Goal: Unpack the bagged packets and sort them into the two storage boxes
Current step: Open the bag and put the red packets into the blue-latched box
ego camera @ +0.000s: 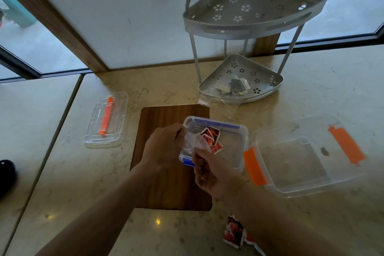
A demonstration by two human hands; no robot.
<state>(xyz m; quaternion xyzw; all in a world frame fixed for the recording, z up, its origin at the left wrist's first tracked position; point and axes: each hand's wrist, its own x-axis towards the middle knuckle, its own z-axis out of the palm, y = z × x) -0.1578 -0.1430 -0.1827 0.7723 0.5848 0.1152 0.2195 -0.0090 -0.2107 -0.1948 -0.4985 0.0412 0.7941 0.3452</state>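
My left hand [164, 145] and my right hand [209, 170] both pinch a small clear plastic bag [194, 141] over the blue-clipped storage box [239, 131]. Red packets [212, 138] spill from the bag into that box. To its right stands the larger orange-clipped storage box [307, 158], with nothing visible inside. More red packets [233, 231] lie on the counter near my right forearm. A second clear bag with dark packets [232, 87] rests on the lower shelf of the metal rack.
A grey two-tier corner rack [249, 25] stands at the back. A clear lid with an orange clip [107, 119] lies on the left. The blue box sits on a wooden board [164, 189]. A dark object [7, 174] sits at the left edge.
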